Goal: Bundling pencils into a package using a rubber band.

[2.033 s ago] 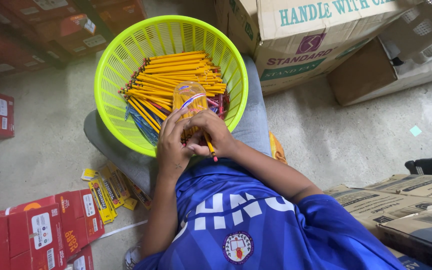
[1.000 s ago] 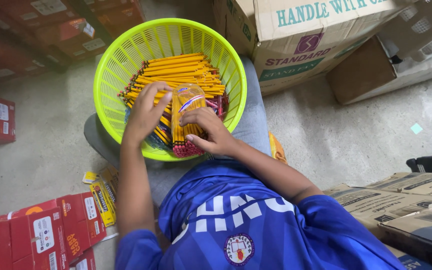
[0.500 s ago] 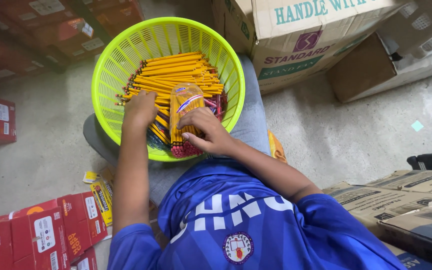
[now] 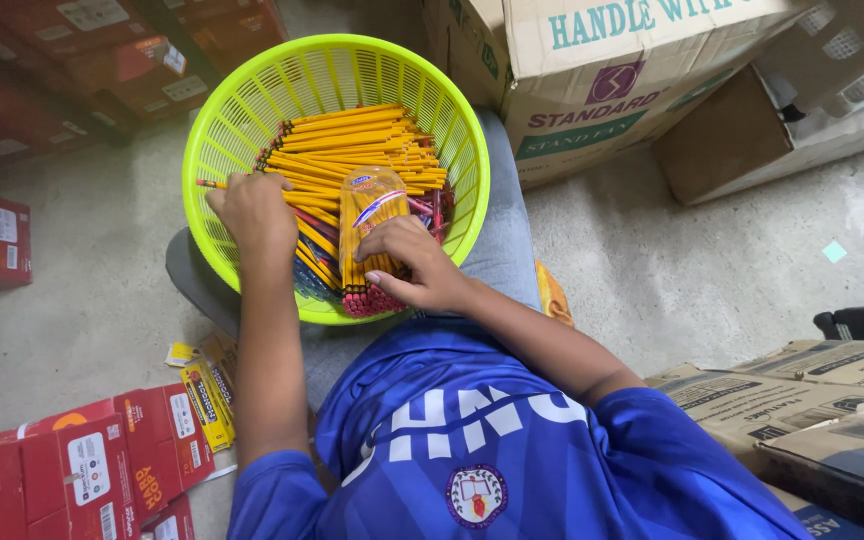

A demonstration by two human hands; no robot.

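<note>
Sitting in the lime-green plastic basket (image 4: pixel 214 130) is a loose heap of yellow pencils (image 4: pixel 357 140), and the basket is resting on the person's lap, on grey trousers. Right hand (image 4: pixel 414 262) is gripping a clear pouch of pencils (image 4: pixel 370 215), fingers curled around its lower part, pouch standing roughly upright over the heap with red eraser ends poking out the bottom near the basket's front rim. Left hand (image 4: pixel 252 215) is lying palm-down on the loose pencils at the basket's left side, fingers bent; cannot tell whether it is pinching any, though one pencil is sticking out just beside it toward the rim. Both forearms are crossing the near rim and hiding part of the heap. Blue jersey is filling the lower frame. Around: concrete floor (image 4: pixel 82 290), red cartons (image 4: pixel 62 470) lower left with small yellow packets (image 4: pixel 207 400) just beside them, more red cartons upper left, a big brown cardboard box (image 4: pixel 592 70) touching the basket's right side, flattened cardboard (image 4: pixel 802 400) at right.
</note>
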